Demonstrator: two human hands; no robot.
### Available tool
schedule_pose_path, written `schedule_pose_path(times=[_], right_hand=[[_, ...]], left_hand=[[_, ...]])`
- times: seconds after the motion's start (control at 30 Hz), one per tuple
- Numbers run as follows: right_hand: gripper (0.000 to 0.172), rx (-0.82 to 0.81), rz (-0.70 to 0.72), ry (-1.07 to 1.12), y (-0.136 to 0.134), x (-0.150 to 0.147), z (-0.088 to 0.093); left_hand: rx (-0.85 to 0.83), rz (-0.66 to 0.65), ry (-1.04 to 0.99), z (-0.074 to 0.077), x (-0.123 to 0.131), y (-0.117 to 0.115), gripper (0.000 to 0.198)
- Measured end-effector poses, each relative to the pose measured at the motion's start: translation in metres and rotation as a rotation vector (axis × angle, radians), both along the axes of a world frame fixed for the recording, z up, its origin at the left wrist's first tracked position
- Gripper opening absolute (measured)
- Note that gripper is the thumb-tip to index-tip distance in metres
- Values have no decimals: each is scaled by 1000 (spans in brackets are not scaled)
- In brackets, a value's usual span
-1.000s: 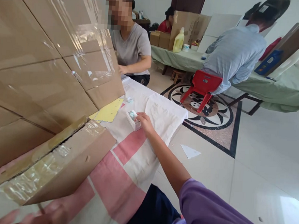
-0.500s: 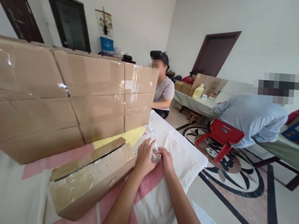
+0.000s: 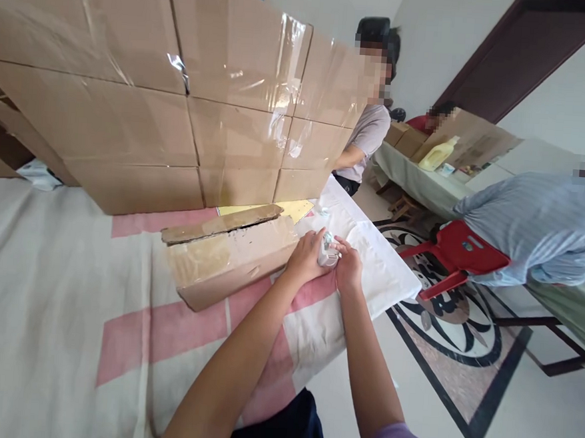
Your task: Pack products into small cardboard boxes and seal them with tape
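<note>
A small whitish, partly see-through object is between my two hands, just above the cloth; its kind is too small to make out. My left hand is closed around its left side. At the right side, the fingers of my right hand are bent and pressed against it. Close by my left hand lies a long cardboard box with a raised, worn flap along its top. Pink and white cloth covers the table under both hands.
A taped wall of cardboard boxes stands behind the long box. Beyond it is a person in a grey shirt. To the right, another person sits on a red chair by a green-covered table with a yellow bottle. The table edge lies right of my hands.
My view has tilted down and swung left, so the box and hands appear higher and more of the cloth shows. Both hands keep hold of the small whitish object.
</note>
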State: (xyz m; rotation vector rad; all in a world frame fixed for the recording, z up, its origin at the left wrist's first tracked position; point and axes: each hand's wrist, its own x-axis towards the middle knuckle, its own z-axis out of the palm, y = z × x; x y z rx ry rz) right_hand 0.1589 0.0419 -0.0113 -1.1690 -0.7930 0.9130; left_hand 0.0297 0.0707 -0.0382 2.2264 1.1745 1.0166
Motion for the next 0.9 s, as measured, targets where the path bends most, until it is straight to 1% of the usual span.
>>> schedule_pose_path(times=[0.17,0.27,0.37,0.43,0.53,0.6,0.77,0.83,0.9], right_hand=[[23,5,-5,9,0,-2,4],[22,-15,2,-9,0,0,3],[19,-43,11,-41,0,4,0],[17,-60,17,-62,0,6,-2],[15,-67,1,-76,-1,7,-4],[13,-61,-12,-90,-1,6,-5],[12,-39,-37,-174,-2,5,-6],[12,-39,-52,-192,-3,5,-6],[12,-32,-77,-187,-4,4,-5]], left_hand=[[-11,-12,20,5,-2,-3,104],[-42,-16,14,6,-2,-2,103],[-77,-9,-19,5,-2,0,104],[-75,-27,-40,3,-2,1,106],[-52,-59,-53,1,-2,2,100],[-54,-51,-62,0,-2,1,97],[-86,-31,-81,-1,-3,1,96],[-80,-32,-78,-2,-3,1,97],[-69,-31,-68,-3,-2,2,103]])
